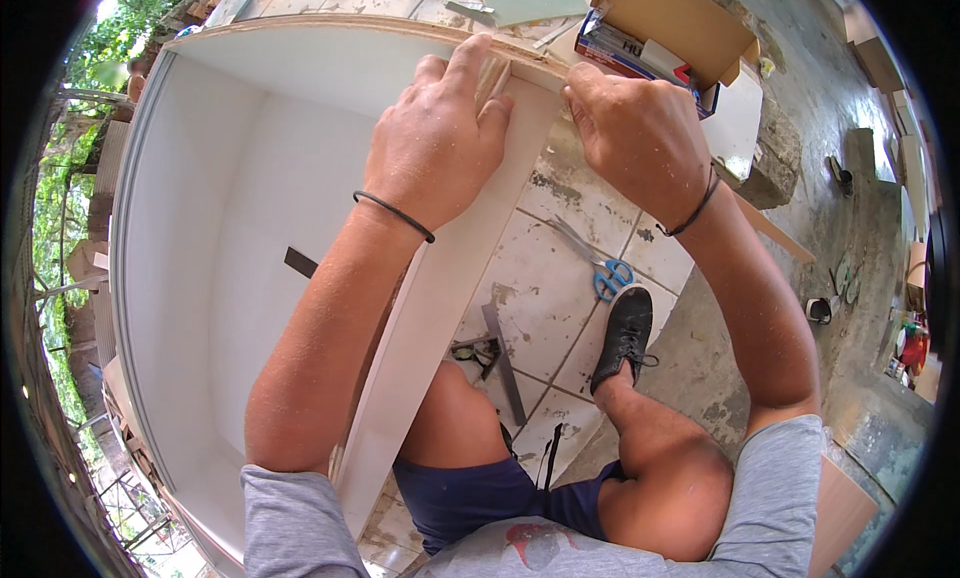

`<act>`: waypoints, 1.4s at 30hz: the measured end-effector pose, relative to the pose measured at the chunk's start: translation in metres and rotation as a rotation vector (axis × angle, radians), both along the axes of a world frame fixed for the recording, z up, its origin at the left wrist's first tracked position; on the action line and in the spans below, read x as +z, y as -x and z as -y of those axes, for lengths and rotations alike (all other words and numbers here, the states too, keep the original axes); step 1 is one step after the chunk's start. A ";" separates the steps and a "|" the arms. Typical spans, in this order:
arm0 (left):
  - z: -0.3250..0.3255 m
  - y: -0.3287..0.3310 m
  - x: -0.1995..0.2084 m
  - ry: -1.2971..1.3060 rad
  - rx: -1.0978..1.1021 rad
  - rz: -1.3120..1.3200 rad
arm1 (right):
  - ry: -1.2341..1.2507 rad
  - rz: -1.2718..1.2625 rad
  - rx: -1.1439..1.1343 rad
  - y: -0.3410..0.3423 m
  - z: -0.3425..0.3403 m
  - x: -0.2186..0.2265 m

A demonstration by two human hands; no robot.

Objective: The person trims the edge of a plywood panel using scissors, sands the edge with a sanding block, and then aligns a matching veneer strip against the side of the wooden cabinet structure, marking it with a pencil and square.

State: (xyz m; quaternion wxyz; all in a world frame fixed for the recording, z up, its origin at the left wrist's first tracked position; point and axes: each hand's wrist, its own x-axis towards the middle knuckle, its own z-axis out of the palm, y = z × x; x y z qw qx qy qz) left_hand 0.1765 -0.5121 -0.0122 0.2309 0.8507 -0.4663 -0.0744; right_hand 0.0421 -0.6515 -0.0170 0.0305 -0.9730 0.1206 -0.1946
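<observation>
A white cabinet box [290, 158] with raw board edges stands at my left, its hollow inside facing up. My left hand [438, 138] lies over its far corner, fingers stretched across the rim and thumb apart, beside a narrow wooden strip [490, 81]. Just right of that corner, my right hand [645, 133] has its fingertips pinched together at the end of the white side panel [510, 168]. Whatever sits between those fingertips is hidden. A small dark rectangular piece [299, 262] shows on the cabinet's inner face.
Blue-handled scissors [612, 278] lie on the tiled floor by my black shoe [625, 333]. Nearer me are a grey metal strip [505, 368] and a small dark tool [475, 353]. Beyond my right hand, an open cardboard box [690, 23] holds packages.
</observation>
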 end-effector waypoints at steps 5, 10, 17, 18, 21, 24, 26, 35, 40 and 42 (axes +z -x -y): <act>0.001 0.002 0.002 -0.006 -0.006 0.012 | -0.018 0.045 0.057 0.001 0.004 -0.003; 0.000 0.002 0.001 0.022 -0.011 0.020 | -0.012 -0.061 0.034 -0.001 0.004 0.002; 0.000 0.001 -0.002 0.014 -0.016 0.043 | -0.062 -0.066 -0.004 0.000 0.004 0.007; 0.000 0.001 -0.002 0.018 -0.021 0.030 | -0.096 -0.090 -0.054 0.001 0.003 0.008; -0.003 -0.002 -0.003 0.033 -0.018 0.045 | -0.369 0.018 0.029 0.013 0.009 0.009; -0.002 0.001 -0.002 -0.002 0.001 0.056 | -0.477 0.045 0.049 0.015 0.008 0.007; 0.000 0.002 -0.002 -0.014 0.009 0.066 | -0.401 0.057 0.045 0.008 0.005 0.003; -0.002 0.003 -0.004 -0.001 0.013 0.098 | -0.182 0.007 0.001 0.002 -0.002 0.007; 0.000 0.004 -0.003 0.002 0.002 0.091 | -0.132 0.022 -0.004 0.000 -0.003 0.002; 0.000 0.003 -0.006 0.057 -0.004 0.091 | -0.105 0.011 -0.014 -0.001 -0.002 0.000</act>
